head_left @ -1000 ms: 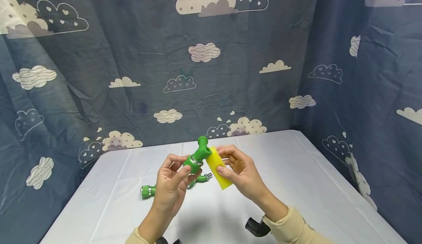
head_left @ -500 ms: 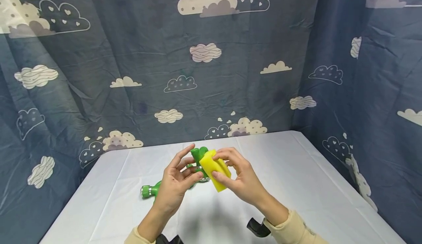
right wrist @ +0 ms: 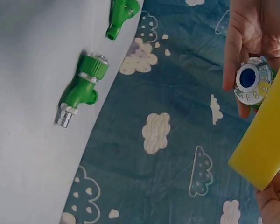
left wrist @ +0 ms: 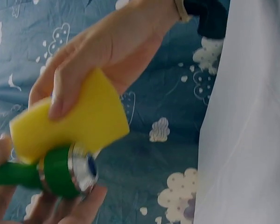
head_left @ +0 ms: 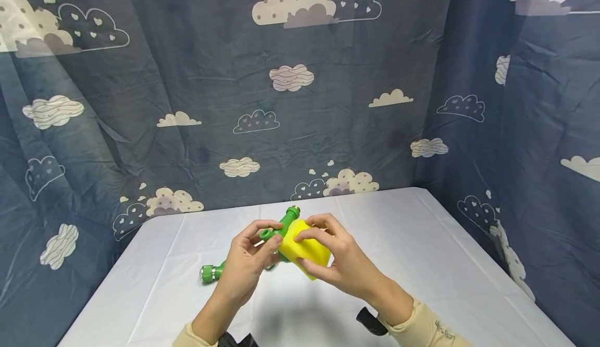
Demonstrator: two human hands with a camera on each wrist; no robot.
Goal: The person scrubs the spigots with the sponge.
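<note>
With the sponge as the centre of the dial in the head view, my right hand (head_left: 344, 250) sits at three o'clock, pinching the yellow sponge (head_left: 305, 248) with the thumb below and the fingers bent over its upper part. My left hand (head_left: 250, 248), at nine o'clock, grips a green fitting (head_left: 284, 221) between thumb and fingers. That fitting is tilted, its narrow top end leaning towards one o'clock and a short side branch pointing to about eight. The sponge lies up against its green body, though the exact spot of contact is hidden. The left wrist view shows the fitting's shiny metal end (left wrist: 85, 170) with a dark blue hollow, facing three o'clock there. Both hands are raised above the white-covered bench (head_left: 422, 263). In the right wrist view, a second green fitting (right wrist: 81, 88) lies on the bench at ten o'clock, its metal stem pointing to seven, and a third green fitting (right wrist: 122, 16) lies between eleven and twelve, cut off by the frame's edge. Back in the head view, a ribbed green end (head_left: 207, 273) shows between eight and nine o'clock, partly behind my left hand. My beige right sleeve (head_left: 417, 323) is at four, near a black piece (head_left: 371, 322).
</note>
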